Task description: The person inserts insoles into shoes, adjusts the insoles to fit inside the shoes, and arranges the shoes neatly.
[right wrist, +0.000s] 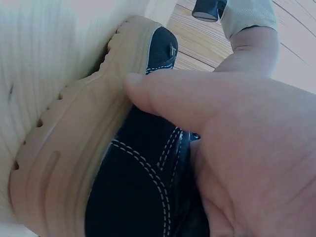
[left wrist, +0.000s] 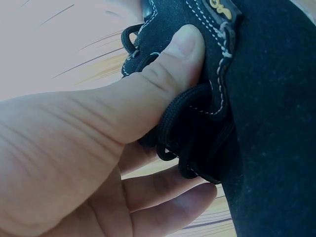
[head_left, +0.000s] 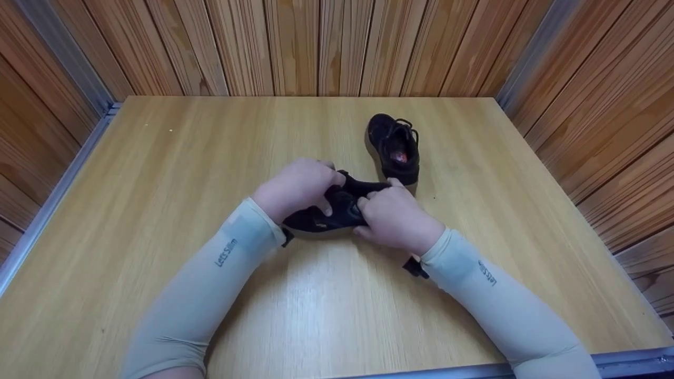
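Note:
A black lace-up shoe point(head_left: 337, 213) lies between both hands on the table. My left hand point(head_left: 297, 187) holds it around the laced part. In the left wrist view, the thumb presses the white-stitched upper point(left wrist: 271, 113) beside black laces point(left wrist: 173, 116), with the other fingers curled on the far side. My right hand point(head_left: 397, 218) grips the shoe near its opening. Its thumb point(right wrist: 158, 94) lies across the edge of the tan sole point(right wrist: 64, 163) in the right wrist view, while its other fingers are mostly hidden. Just behind the right hand stands a second black shoe point(head_left: 378, 131), upright.
The wooden table point(head_left: 184, 158) is bordered by metal rails, one point(head_left: 52, 189) along the left side. Wood-panelled walls point(head_left: 295, 47) rise at the back and on both sides. Pale sleeves point(head_left: 210, 279) cover both forearms.

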Available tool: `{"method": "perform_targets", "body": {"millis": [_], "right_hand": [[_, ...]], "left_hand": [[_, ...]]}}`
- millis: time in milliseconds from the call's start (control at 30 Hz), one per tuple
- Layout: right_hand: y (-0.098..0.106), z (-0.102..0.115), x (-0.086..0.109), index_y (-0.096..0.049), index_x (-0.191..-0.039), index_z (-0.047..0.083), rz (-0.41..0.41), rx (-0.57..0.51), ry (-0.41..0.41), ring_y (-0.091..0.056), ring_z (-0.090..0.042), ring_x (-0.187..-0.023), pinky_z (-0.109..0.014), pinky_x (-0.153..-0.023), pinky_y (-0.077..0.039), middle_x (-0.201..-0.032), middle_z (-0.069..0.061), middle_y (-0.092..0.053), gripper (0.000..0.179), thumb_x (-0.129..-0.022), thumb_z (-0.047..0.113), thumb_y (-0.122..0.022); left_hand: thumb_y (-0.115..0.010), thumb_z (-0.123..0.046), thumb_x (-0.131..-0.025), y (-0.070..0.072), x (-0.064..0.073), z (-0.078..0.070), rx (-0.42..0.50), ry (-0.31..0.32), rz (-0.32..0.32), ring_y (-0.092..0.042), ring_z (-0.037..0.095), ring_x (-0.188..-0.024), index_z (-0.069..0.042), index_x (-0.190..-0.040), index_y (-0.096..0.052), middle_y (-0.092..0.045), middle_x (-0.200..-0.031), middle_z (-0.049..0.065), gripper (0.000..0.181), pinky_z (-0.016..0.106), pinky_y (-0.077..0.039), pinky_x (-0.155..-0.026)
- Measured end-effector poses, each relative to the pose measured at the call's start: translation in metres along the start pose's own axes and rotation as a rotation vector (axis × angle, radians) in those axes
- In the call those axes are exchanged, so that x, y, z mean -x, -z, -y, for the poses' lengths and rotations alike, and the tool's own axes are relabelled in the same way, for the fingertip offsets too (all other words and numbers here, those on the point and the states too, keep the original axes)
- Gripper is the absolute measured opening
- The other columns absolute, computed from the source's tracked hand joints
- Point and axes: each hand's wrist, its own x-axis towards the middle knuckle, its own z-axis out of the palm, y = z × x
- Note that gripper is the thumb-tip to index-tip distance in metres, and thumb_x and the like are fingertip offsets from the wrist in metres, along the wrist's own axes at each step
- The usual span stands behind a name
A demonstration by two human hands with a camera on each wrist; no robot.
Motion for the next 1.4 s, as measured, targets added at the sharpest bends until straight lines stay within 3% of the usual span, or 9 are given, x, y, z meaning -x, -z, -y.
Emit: {"method": "perform_targets", "body": {"millis": [200,333,433,533,733,967,1200,1400], "right_hand": [[-0.004,0.007,0.000,-0.076,-0.114,0.001,0.060,-0.028,-0.096,-0.076,-0.037,-0.098,-0.059,-0.095,-0.056,-0.103,-0.016,-0.080,0.058,-0.095,0.055,-0.080],[-0.004,0.010,-0.001,-0.075,-0.118,0.000,0.089,-0.035,-0.140,-0.075,-0.038,-0.098,-0.056,-0.082,-0.062,-0.105,-0.017,-0.079,0.059,-0.095,0.054,-0.080],[-0.003,0.007,-0.002,-0.075,-0.110,0.000,0.065,-0.019,-0.110,-0.075,-0.035,-0.087,-0.051,-0.066,-0.062,-0.096,-0.016,-0.078,0.057,-0.094,0.055,-0.081],[-0.003,0.002,-0.002,-0.075,-0.104,0.002,0.024,-0.017,-0.060,-0.074,-0.032,-0.077,-0.050,-0.061,-0.060,-0.087,-0.013,-0.077,0.056,-0.093,0.057,-0.082],[-0.005,-0.003,-0.002,-0.075,-0.101,0.004,-0.036,-0.014,-0.011,-0.074,-0.029,-0.074,-0.050,-0.062,-0.060,-0.082,-0.010,-0.076,0.057,-0.091,0.059,-0.084],[-0.005,0.000,-0.001,-0.078,-0.113,0.002,-0.023,0.010,-0.024,-0.076,-0.034,-0.085,-0.051,-0.064,-0.062,-0.092,-0.013,-0.080,0.062,-0.091,0.059,-0.082],[-0.004,-0.004,-0.002,-0.074,-0.098,0.004,-0.045,-0.003,0.017,-0.074,-0.030,-0.072,-0.051,-0.060,-0.059,-0.079,-0.010,-0.076,0.057,-0.090,0.060,-0.083],[-0.006,0.000,-0.001,-0.075,-0.101,0.004,-0.023,-0.010,-0.021,-0.074,-0.031,-0.076,-0.051,-0.060,-0.060,-0.085,-0.011,-0.077,0.057,-0.092,0.059,-0.082]], "left_hand": [[-0.095,-0.029,-0.080,-0.003,-0.001,0.001,-0.007,-0.005,-0.001,-0.072,0.032,-0.107,-0.018,-0.121,-0.076,-0.070,-0.117,0.009,0.046,0.048,-0.060,-0.099],[-0.095,-0.029,-0.082,-0.002,-0.001,0.000,0.000,0.005,0.006,-0.072,0.032,-0.108,-0.019,-0.124,-0.076,-0.069,-0.118,0.008,0.048,0.048,-0.060,-0.099],[-0.095,-0.028,-0.083,0.000,-0.001,-0.001,0.005,0.008,0.009,-0.071,0.031,-0.108,-0.020,-0.126,-0.077,-0.069,-0.118,0.008,0.047,0.048,-0.060,-0.100],[-0.094,-0.027,-0.084,0.002,-0.002,-0.002,0.000,0.000,0.011,-0.071,0.031,-0.107,-0.020,-0.125,-0.077,-0.069,-0.118,0.008,0.045,0.048,-0.060,-0.100],[-0.095,-0.028,-0.082,0.003,0.000,-0.001,0.011,0.001,-0.004,-0.071,0.031,-0.104,-0.020,-0.116,-0.076,-0.069,-0.114,0.007,0.040,0.048,-0.060,-0.097],[-0.095,-0.028,-0.080,0.001,0.001,0.001,0.010,-0.008,-0.016,-0.072,0.032,-0.105,-0.018,-0.116,-0.076,-0.070,-0.116,0.008,0.042,0.049,-0.061,-0.096],[-0.095,-0.028,-0.082,0.001,0.000,0.001,0.024,0.004,-0.001,-0.070,0.031,-0.104,-0.020,-0.112,-0.075,-0.068,-0.115,0.006,0.037,0.049,-0.060,-0.096],[-0.095,-0.028,-0.083,-0.001,0.000,0.001,0.027,0.012,0.012,-0.070,0.031,-0.107,-0.020,-0.116,-0.075,-0.068,-0.117,0.006,0.039,0.049,-0.060,-0.098]]}}
